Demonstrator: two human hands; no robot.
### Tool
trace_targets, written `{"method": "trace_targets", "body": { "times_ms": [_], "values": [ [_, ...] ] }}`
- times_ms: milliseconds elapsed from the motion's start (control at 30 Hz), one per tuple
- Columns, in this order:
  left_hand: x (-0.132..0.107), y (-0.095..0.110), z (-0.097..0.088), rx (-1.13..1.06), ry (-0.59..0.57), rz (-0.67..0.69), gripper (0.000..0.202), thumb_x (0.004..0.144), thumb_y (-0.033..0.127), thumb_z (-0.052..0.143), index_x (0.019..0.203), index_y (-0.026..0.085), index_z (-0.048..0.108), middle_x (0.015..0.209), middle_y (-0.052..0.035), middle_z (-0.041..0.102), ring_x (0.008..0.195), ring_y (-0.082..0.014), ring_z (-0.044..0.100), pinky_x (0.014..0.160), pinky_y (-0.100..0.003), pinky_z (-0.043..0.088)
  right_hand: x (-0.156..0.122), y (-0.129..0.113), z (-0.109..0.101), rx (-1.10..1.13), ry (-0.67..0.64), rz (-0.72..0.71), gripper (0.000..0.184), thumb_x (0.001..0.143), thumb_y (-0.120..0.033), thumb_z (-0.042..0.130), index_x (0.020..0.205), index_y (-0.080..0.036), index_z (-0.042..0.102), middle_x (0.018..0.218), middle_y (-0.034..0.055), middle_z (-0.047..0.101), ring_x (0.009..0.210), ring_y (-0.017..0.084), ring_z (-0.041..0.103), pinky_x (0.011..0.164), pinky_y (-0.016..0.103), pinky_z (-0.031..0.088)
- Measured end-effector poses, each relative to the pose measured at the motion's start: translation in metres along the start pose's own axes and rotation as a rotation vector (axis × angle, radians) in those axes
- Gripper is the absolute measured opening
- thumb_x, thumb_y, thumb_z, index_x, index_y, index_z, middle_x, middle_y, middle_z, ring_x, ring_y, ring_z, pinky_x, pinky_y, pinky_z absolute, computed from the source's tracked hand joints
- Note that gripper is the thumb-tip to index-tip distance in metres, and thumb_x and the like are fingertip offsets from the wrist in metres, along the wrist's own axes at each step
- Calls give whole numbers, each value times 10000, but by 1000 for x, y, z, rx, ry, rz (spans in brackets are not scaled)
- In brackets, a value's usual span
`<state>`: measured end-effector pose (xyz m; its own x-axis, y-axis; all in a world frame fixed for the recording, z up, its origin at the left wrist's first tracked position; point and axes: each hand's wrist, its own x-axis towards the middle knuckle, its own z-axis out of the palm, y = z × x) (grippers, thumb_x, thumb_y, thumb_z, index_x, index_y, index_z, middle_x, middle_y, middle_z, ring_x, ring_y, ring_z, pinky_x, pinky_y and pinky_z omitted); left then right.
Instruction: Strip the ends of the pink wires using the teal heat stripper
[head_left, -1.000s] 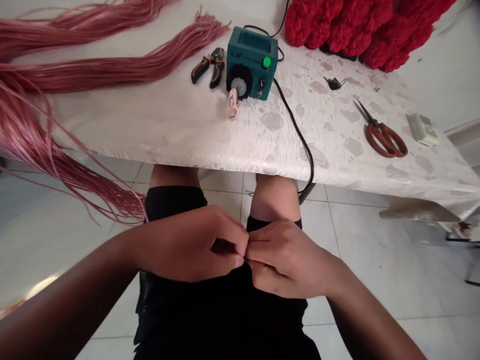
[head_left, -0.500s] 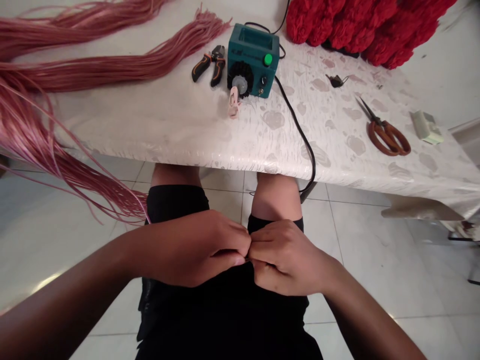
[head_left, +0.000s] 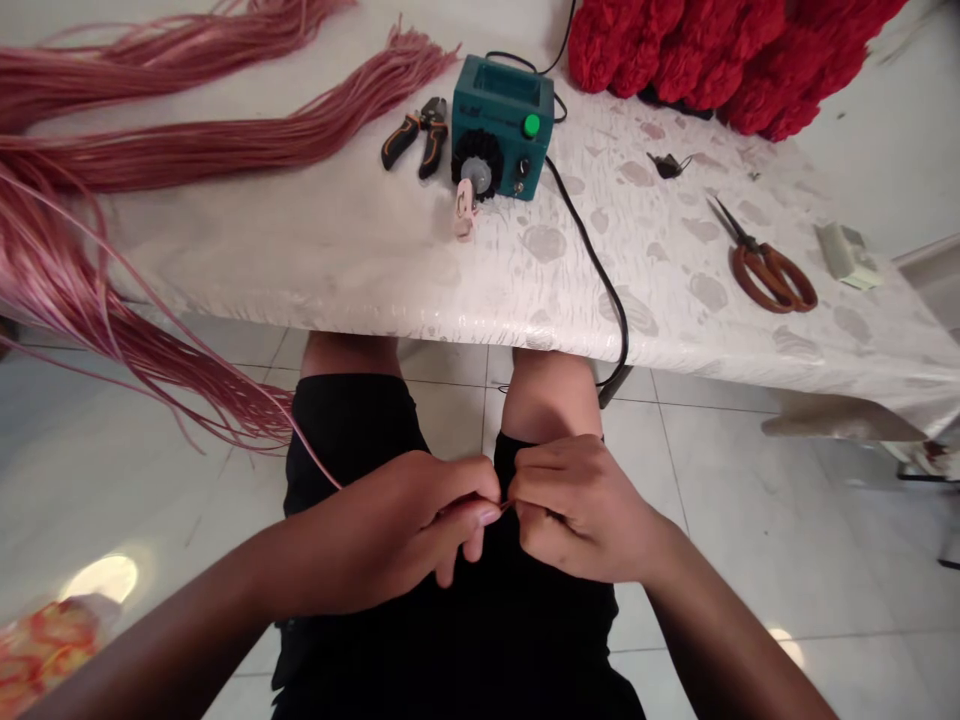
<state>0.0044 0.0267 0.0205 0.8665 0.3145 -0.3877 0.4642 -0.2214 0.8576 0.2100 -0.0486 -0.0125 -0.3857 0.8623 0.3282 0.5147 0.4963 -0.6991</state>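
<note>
Over my lap, my left hand (head_left: 405,525) and my right hand (head_left: 574,505) meet fingertip to fingertip, both pinched on a thin pink strand (head_left: 319,462). The strand runs from my left hand up and left to a bundle of pink strands (head_left: 82,300) that hangs off the table's left edge. A short red bit of it shows between the two hands. My knees and black shorts lie below the hands.
The white patterned table (head_left: 360,260) carries a teal machine (head_left: 502,125) with a black cable (head_left: 600,270), pliers (head_left: 416,130), orange-handled scissors (head_left: 769,265), more pink strand bundles (head_left: 225,140) and red fluffy bunches (head_left: 712,50). White floor tiles lie below.
Both hands have shifted slightly lower and towards me. My left fingers have loosened, and the pink strand now shows running from them to the bundle.
</note>
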Motion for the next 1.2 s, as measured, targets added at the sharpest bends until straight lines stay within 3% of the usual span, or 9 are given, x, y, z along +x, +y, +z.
{"method": "trace_targets", "body": {
  "times_ms": [100, 267, 533, 733, 933, 1200],
  "values": [
    [0, 3, 8, -33, 95, -109, 290, 1033, 311, 427, 800, 208, 567, 643, 68, 600, 567, -90, 553, 564, -219, 405, 1, -1, 0, -51, 21, 12, 196, 765, -68, 483, 603, -169, 441, 588, -61, 330, 534, 75, 261, 505, 264, 232],
    [-2, 3, 18, 59, 221, -57, 342, 1050, 347, 368, 799, 211, 556, 720, 54, 601, 661, -107, 546, 617, -243, 387, 2, -4, -1, -87, 25, 29, 198, 762, -60, 478, 605, -171, 429, 595, -60, 310, 538, 78, 237, 511, 266, 232],
    [-6, -4, 23, 83, 245, 52, 388, 1054, 339, 357, 698, 194, 407, 624, 66, 486, 567, -88, 425, 559, -247, 324, 4, -9, -8, -39, 23, 13, 240, 728, -60, 470, 584, -181, 321, 584, -57, 270, 539, 82, 205, 508, 278, 203],
    [-8, -4, 22, 61, 211, -8, 393, 1056, 356, 351, 701, 197, 409, 609, 69, 460, 564, -94, 409, 540, -250, 308, 7, -10, -8, -17, 8, 9, 245, 724, -70, 466, 593, -185, 294, 577, -56, 273, 534, 81, 219, 512, 276, 203],
    [-8, -2, 24, 0, 248, -91, 356, 1068, 375, 340, 804, 209, 513, 711, 66, 605, 669, -100, 562, 616, -227, 377, 10, -5, -3, 3, -3, 1, 226, 717, -71, 467, 631, -192, 298, 577, -60, 313, 522, 75, 259, 521, 266, 210],
    [-12, -1, 21, 102, 280, -11, 346, 1043, 319, 341, 732, 200, 431, 713, 34, 577, 667, -119, 519, 612, -240, 354, 17, -11, 0, 50, 45, -59, 227, 688, -68, 437, 642, -202, 260, 567, -64, 306, 503, 74, 269, 513, 275, 180]
  ]
}}
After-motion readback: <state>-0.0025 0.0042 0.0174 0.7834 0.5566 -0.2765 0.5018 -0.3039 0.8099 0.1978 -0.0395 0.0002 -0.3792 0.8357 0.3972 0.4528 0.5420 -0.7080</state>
